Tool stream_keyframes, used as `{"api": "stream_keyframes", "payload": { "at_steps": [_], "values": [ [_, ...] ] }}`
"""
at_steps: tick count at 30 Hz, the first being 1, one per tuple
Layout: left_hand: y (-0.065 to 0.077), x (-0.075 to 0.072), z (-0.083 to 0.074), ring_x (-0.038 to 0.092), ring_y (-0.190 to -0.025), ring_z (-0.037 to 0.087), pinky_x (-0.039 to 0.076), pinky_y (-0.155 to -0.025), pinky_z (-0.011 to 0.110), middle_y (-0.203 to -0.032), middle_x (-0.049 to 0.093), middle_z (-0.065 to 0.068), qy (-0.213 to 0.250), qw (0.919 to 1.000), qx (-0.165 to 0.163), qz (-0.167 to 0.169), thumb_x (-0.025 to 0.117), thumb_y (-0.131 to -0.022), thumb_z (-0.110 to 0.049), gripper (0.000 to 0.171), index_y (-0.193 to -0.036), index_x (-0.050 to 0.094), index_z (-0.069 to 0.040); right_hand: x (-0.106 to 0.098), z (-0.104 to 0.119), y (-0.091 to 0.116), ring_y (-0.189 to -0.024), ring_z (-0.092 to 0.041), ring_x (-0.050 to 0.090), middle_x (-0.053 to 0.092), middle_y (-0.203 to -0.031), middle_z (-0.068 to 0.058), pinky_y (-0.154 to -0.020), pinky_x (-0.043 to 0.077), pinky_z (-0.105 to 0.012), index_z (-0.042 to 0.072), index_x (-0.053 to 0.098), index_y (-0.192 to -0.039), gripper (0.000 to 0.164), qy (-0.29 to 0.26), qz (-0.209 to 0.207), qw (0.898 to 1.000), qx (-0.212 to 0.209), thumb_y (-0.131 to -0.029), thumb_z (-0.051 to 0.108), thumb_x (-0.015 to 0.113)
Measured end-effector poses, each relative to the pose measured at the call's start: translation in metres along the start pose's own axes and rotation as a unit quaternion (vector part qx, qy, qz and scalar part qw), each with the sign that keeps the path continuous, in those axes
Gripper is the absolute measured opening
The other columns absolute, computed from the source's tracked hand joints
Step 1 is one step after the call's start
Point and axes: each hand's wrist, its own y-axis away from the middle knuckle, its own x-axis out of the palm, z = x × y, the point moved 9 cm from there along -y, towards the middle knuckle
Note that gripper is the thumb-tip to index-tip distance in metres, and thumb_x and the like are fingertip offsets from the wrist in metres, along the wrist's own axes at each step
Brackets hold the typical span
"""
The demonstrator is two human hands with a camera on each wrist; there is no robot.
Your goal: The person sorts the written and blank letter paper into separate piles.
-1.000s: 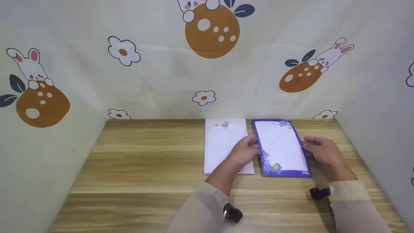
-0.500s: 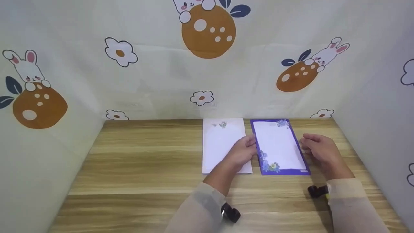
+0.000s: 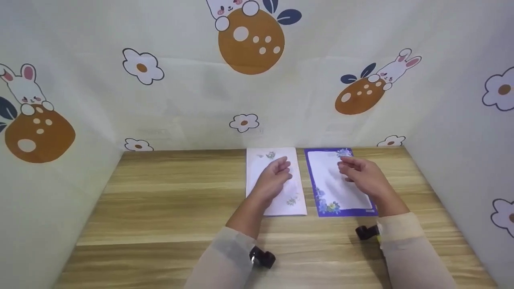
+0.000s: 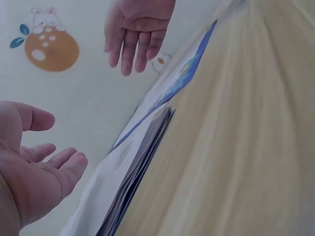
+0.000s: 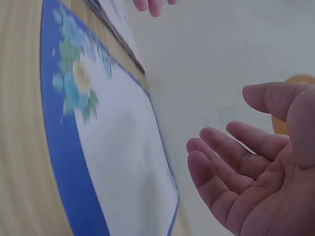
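Note:
Two piles of paper lie side by side at the back of the wooden table. The left one is a white stack of floral paper [image 3: 265, 172], several sheets thick in the left wrist view. To its right lies a blue-bordered sheet [image 3: 325, 180] with blue flowers at two corners. My left hand [image 3: 272, 182] is raised over the white stack, fingers relaxed and nothing held. Above the right part of the blue-bordered sheet hovers my right hand [image 3: 365, 176], its palm facing left and its fingers loosely bent around nothing. Both hands cover parts of the papers in the head view.
The wooden tabletop [image 3: 168, 208] ends at a cloth backdrop [image 3: 180, 100] printed with rabbits, oranges and flowers, which also rises at both sides. A black wrist camera [image 3: 263, 257] sits at the left sleeve, another black camera [image 3: 366, 232] at the right.
Both hands have left the edges of the blue-bordered sheet. The left has moved left over the white stack, the right up and left above the sheet. The head view has shifted slightly.

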Motion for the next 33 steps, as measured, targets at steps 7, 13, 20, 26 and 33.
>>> {"api": "stream_keyframes", "payload": {
  "at_steps": [7, 13, 20, 26, 33],
  "values": [
    [0.006, -0.055, -0.002, 0.051, -0.152, 0.033, 0.046, -0.126, 0.044, -0.161, 0.055, 0.015, -0.016, 0.9992, 0.012, -0.034, 0.062, -0.103, -0.008, 0.061, -0.162, 0.044, -0.006, 0.042, 0.020, -0.010, -0.139, -0.031, 0.064, 0.065, -0.152, -0.016, -0.108, 0.061, -0.040, 0.009, 0.056, -0.155, 0.055, 0.009, 0.021, 0.999, -0.035, -0.107, 0.033, 0.066],
    [0.011, -0.092, 0.000, 0.048, -0.155, 0.033, 0.043, -0.128, 0.045, -0.164, 0.052, 0.014, -0.027, 0.9979, -0.001, -0.059, 0.061, -0.103, -0.006, 0.062, -0.163, 0.043, -0.008, 0.070, 0.031, -0.018, -0.138, -0.034, 0.065, 0.066, -0.150, -0.017, -0.113, 0.057, -0.046, 0.005, 0.055, -0.154, 0.054, 0.004, 0.033, 0.998, -0.047, -0.107, 0.029, 0.066],
    [0.016, -0.110, 0.004, 0.042, -0.159, 0.035, 0.039, -0.131, 0.047, -0.168, 0.046, 0.017, -0.046, 0.9978, -0.001, -0.048, 0.062, -0.102, -0.006, 0.067, -0.165, 0.038, -0.004, 0.085, 0.040, -0.015, -0.143, -0.037, 0.060, 0.063, -0.153, -0.016, -0.118, 0.053, -0.052, 0.005, 0.054, -0.155, 0.056, 0.024, 0.040, 0.997, -0.057, -0.106, 0.030, 0.066],
    [0.019, -0.104, 0.018, 0.026, -0.167, 0.027, 0.024, -0.137, 0.046, -0.178, 0.031, 0.009, -0.126, 0.9910, -0.046, -0.002, 0.067, -0.101, -0.021, 0.076, -0.169, 0.033, -0.013, 0.104, 0.031, -0.009, -0.148, -0.039, 0.056, 0.056, -0.161, -0.017, -0.121, 0.049, -0.052, 0.006, 0.050, -0.158, 0.066, 0.079, 0.077, 0.993, -0.051, -0.104, 0.037, 0.070],
    [0.023, -0.100, 0.022, 0.017, -0.170, 0.028, 0.016, -0.139, 0.049, -0.180, 0.025, 0.008, -0.200, 0.9781, -0.050, 0.025, 0.073, -0.098, -0.030, 0.081, -0.168, 0.035, -0.020, 0.118, 0.031, -0.003, -0.154, -0.039, 0.048, 0.050, -0.166, -0.017, -0.129, 0.037, -0.056, 0.008, 0.046, -0.162, 0.073, 0.148, 0.109, 0.980, -0.073, -0.102, 0.041, 0.071]
  ]
}}
